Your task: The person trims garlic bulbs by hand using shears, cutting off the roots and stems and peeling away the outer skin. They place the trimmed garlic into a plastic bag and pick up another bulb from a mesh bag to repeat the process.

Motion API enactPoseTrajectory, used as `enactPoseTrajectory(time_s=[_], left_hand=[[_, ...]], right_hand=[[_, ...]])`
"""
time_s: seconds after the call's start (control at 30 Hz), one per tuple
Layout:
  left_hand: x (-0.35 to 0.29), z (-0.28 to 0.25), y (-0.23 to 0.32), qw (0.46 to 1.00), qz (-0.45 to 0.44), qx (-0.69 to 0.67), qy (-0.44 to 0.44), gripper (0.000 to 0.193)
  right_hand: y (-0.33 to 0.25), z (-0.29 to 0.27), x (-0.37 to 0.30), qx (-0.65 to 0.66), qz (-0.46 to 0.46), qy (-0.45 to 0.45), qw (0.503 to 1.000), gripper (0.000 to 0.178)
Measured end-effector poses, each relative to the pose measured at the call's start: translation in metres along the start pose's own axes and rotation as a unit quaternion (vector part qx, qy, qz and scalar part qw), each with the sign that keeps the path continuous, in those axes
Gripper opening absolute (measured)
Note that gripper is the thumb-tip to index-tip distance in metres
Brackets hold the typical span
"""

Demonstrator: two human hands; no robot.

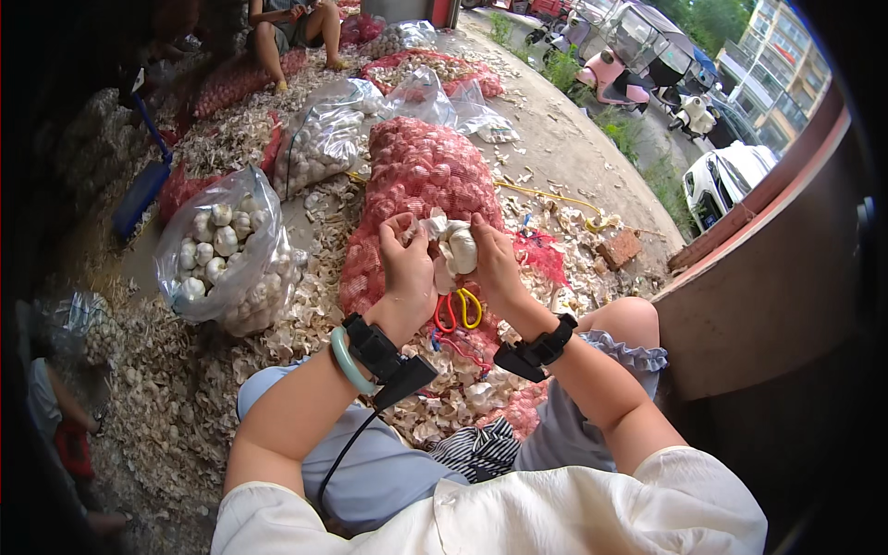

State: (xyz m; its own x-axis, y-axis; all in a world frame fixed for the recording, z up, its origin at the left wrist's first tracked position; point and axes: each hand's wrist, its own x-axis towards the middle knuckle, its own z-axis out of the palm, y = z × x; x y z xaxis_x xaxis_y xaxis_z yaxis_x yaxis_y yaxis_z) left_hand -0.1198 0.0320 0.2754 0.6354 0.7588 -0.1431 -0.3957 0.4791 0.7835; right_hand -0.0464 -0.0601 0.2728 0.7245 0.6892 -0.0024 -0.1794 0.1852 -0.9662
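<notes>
In front of me, above a red mesh sack (425, 171) full of garlic, both my hands are raised close together. My right hand (499, 268) grips a white garlic bulb (462, 250) from its right side. Thumb and fingers of my left hand (407, 277) are pinched on loose papery garlic skin (434, 224) at the bulb's left; some skin hangs below it. Just under my hands lie looped handles, one red and one yellow (472, 310), seemingly of scissors; their blades are hidden.
An open clear plastic bag (225, 242) of garlic bulbs stands at the left, with another filled bag (324, 139) behind it. Garlic skins (185, 388) cover the floor. A blue dustpan (143, 194), a brick (619, 248) and a seated person (296, 28) are farther off.
</notes>
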Motion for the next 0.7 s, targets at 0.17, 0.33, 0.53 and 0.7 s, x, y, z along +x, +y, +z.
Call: enactPoseTrajectory(time_s=[0.17, 0.33, 0.53, 0.7], left_hand=[[0.006, -0.002, 0.013, 0.955, 0.149, 0.255, -0.021, 0.032], [-0.008, 0.004, 0.017, 0.729, 0.431, 0.516, -0.126, 0.045], [0.004, -0.004, 0.013, 0.760, 0.326, 0.497, -0.265, 0.035], [0.000, 0.000, 0.017, 0.832, 0.283, 0.414, -0.238, 0.028]], right_hand=[[-0.002, 0.002, -0.002, 0.107, 0.016, 0.049, 0.993, 0.037], [0.010, -0.004, 0.002, 0.113, 0.023, 0.062, 0.991, 0.039], [-0.005, 0.003, -0.016, 0.047, 0.032, -0.023, 0.998, 0.040], [-0.011, 0.007, -0.022, -0.155, -0.084, 0.042, 0.983, 0.034]])
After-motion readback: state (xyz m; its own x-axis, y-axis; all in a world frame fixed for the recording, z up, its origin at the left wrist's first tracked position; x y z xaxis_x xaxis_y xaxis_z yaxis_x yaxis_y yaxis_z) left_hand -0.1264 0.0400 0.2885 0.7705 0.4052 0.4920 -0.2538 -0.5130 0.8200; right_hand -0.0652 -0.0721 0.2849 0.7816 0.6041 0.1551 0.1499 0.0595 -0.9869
